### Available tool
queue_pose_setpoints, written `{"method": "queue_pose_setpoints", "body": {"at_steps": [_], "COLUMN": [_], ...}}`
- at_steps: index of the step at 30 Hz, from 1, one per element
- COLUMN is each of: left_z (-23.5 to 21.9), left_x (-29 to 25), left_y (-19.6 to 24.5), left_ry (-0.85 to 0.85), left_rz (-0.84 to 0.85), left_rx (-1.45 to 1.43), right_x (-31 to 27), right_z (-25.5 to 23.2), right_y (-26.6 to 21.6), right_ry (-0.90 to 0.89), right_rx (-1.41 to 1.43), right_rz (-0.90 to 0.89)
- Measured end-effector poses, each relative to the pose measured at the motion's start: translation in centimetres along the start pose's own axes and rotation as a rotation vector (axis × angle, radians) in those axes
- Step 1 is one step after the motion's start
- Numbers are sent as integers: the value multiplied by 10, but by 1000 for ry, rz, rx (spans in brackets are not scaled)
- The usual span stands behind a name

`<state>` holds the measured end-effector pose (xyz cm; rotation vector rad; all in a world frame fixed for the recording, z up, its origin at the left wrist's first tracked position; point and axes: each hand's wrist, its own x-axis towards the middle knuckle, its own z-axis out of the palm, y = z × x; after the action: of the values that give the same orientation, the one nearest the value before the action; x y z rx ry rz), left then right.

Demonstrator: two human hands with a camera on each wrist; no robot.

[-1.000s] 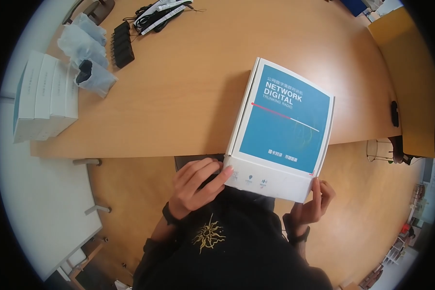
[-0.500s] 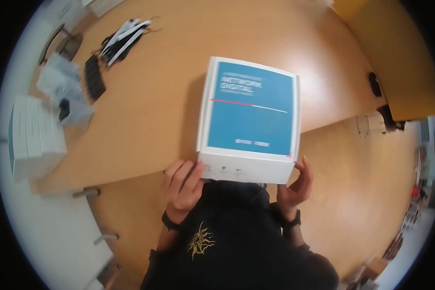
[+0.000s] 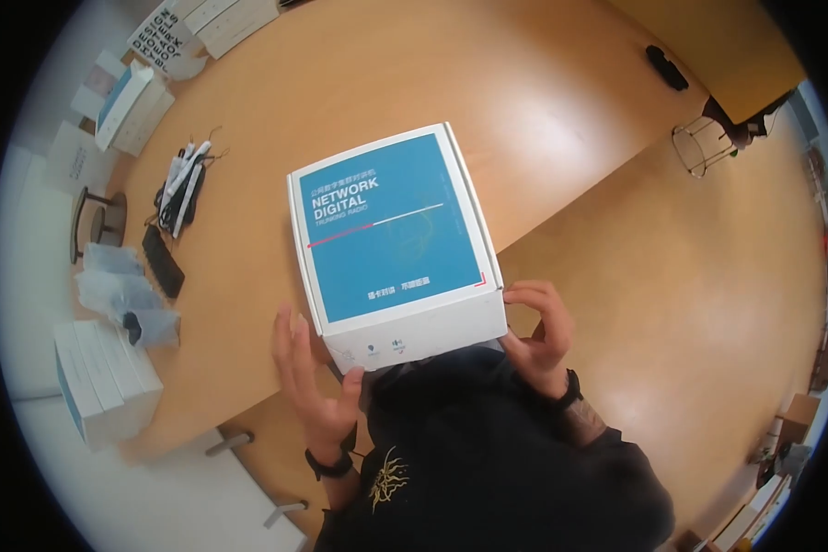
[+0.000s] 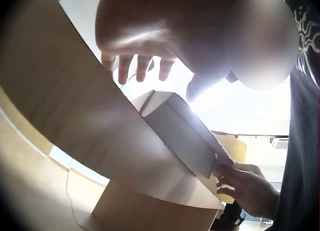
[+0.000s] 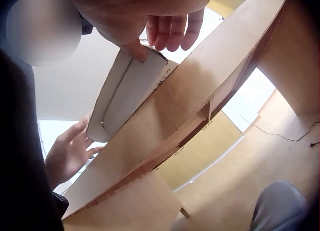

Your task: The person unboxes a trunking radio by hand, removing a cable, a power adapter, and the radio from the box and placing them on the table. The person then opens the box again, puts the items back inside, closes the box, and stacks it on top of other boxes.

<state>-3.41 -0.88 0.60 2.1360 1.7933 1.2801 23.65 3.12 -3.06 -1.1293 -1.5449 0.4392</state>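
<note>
A white box [image 3: 391,230] with a blue "NETWORK DIGITAL" lid lies at the table's near edge, its white front side facing the person. My left hand [image 3: 317,382] is at the front left corner, its fingers straight and spread, the thumb tip right at the corner. In the left wrist view, the fingers of that left hand [image 4: 145,45] extend beyond the box end [image 4: 177,131]. At the front right corner, my right hand [image 3: 541,336] holds the box with bent fingers along the side. The right wrist view shows its thumb [image 5: 135,50] against the box's front.
Several white boxes [image 3: 110,382] stand in a row at the left end of the table [image 3: 543,120]. Beyond them are plastic bags [image 3: 120,285], a black strip [image 3: 163,260] and bundled cables [image 3: 184,189]. More boxes [image 3: 138,110] are at the far left; a black object [image 3: 667,68] lies far right.
The head view has turned, and the box now appears further left and rotated. My left fingers have loosened from the front left corner and straightened; the right hand stays at its corner.
</note>
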Motion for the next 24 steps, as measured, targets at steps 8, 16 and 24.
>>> {"method": "queue_pose_setpoints", "body": {"at_steps": [8, 16, 24], "left_z": [-5, -1, 1], "left_x": [12, 5, 4], "left_y": [4, -4, 1], "left_ry": [-251, -191, -164], "left_rz": [-153, -172, -187], "left_rx": [-179, -155, -157], "right_x": [1, 13, 10], "right_z": [0, -4, 1], "right_y": [2, -2, 5], "right_ry": [20, 27, -23], "right_rx": [66, 44, -23], "right_rz": [0, -119, -108]}}
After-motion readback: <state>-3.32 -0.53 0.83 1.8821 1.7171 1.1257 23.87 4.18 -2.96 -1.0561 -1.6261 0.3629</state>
